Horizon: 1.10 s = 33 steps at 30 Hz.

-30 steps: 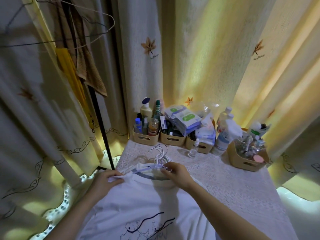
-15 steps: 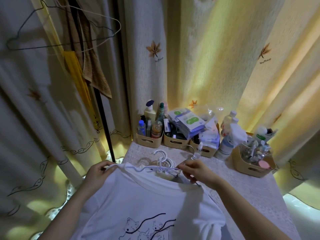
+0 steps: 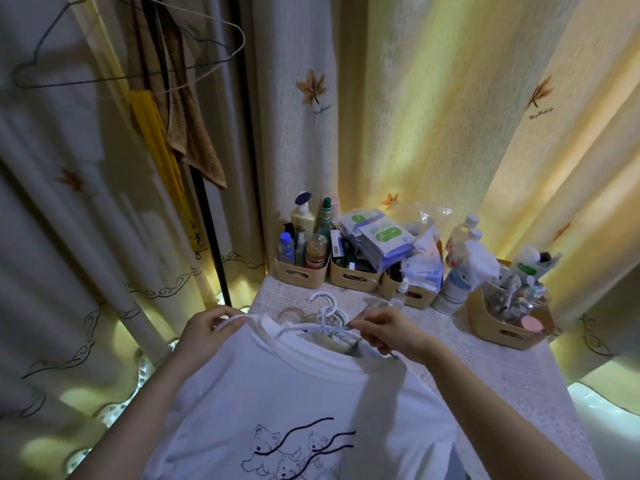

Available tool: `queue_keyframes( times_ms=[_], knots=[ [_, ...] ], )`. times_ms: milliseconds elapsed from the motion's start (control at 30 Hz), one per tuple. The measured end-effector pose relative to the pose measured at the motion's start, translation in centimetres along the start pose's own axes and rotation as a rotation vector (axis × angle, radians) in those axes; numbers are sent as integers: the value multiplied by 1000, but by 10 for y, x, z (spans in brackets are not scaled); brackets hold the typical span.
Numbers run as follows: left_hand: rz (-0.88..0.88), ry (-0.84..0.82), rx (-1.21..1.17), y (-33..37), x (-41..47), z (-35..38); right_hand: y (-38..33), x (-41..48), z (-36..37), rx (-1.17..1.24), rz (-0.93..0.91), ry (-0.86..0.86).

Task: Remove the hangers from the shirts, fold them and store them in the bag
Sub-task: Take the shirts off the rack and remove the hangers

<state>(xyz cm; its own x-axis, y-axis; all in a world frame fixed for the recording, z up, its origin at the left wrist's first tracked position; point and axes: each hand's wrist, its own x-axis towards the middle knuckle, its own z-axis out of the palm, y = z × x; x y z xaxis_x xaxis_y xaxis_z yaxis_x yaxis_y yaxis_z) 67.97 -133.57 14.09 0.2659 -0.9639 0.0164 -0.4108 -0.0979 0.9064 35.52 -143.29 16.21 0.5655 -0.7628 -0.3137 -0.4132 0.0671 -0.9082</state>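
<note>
A white T-shirt (image 3: pixel 277 393) with a dark line drawing of bears on its front is held up above the table edge. My left hand (image 3: pixel 204 332) grips its left shoulder. My right hand (image 3: pixel 388 329) pinches the right side of the collar, together with the arm of a white plastic hanger (image 3: pixel 323 311). The hanger's hook rises just behind the neckline, among other white hangers lying on the table. No bag is in view.
A lace-covered table (image 3: pixel 485 362) carries beige baskets (image 3: pixel 301 271) of bottles and packets, with another basket (image 3: pixel 509 327) at the right. Wire hangers (image 3: pixel 131 39) and brown and yellow cloths hang on a black stand (image 3: pixel 211 244) at the left. Curtains close off the back.
The shirt has been lifted from lying flat on the table and is now held up by its shoulders. My right hand has moved right along the collar. The view has tilted up slightly.
</note>
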Motion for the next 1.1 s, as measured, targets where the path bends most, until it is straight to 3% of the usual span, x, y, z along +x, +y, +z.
queue_keyframes(
  times_ms=[233,433,567,667,833,1033,1100],
  knots=[
    [89,-291,150,21,1,36,-32,37,71,-224,-184,-36],
    [41,-422,88,15,-8,43,-19,32,50,-135,-118,-201],
    [97,-340,118,12,-4,46,13,17,12,-398,-27,-219],
    [99,-286,177,6,2,41,39,-2,-15,-551,-53,-136],
    [61,-232,219,-1,8,37,64,-38,-30,-205,-70,110],
    [12,-150,142,-1,6,43,88,-69,-16,-196,-30,11],
    [18,-93,60,6,7,44,87,-70,-14,-176,-54,80]
  ],
)
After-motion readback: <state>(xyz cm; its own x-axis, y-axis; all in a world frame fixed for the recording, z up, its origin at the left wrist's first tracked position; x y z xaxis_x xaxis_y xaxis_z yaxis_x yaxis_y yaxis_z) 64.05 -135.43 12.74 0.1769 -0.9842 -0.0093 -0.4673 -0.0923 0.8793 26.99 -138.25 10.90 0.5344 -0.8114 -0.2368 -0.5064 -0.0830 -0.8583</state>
